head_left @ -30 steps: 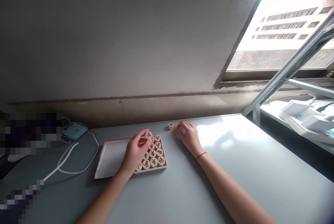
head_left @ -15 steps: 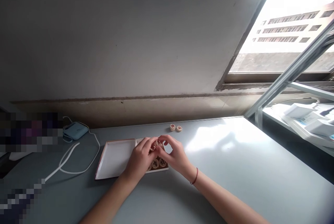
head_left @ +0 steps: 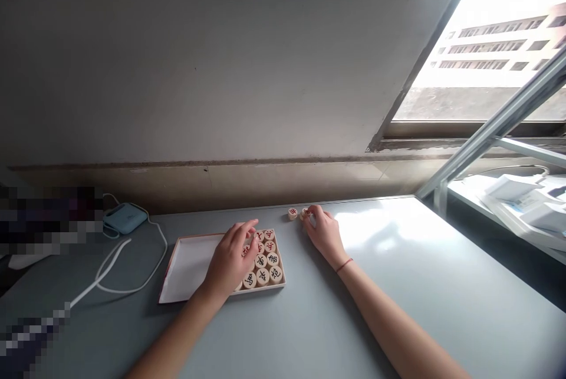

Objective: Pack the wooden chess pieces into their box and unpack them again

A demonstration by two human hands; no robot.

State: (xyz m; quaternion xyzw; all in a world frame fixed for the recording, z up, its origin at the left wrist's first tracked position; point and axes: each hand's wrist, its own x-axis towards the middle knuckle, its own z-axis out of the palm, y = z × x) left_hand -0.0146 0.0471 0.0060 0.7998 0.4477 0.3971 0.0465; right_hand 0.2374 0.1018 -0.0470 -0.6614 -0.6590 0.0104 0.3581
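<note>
Several round wooden Chinese chess pieces [head_left: 262, 276], marked with red or black characters, sit in rows inside a shallow box [head_left: 270, 289]. My left hand [head_left: 230, 255] hovers over the left part of this box, fingers apart and nothing in them, hiding some pieces. Farther back on the desk, my right hand [head_left: 323, 231] has its thumb and fingertips closed around a chess piece [head_left: 303, 214], which they partly cover. Just left of it another piece [head_left: 292, 214] with a red character lies face up on the desk.
The box's white-lined lid [head_left: 190, 267] lies open on the left. Behind it are a light blue device [head_left: 126, 218] and a white cable [head_left: 132, 292] on the grey desk [head_left: 309, 332]. A metal frame and papers [head_left: 517, 193] stand at the right.
My right hand has moved from the box to the back right and grips a loose piece. My left hand has drawn slightly left, its fingers now apart, uncovering more pieces.
</note>
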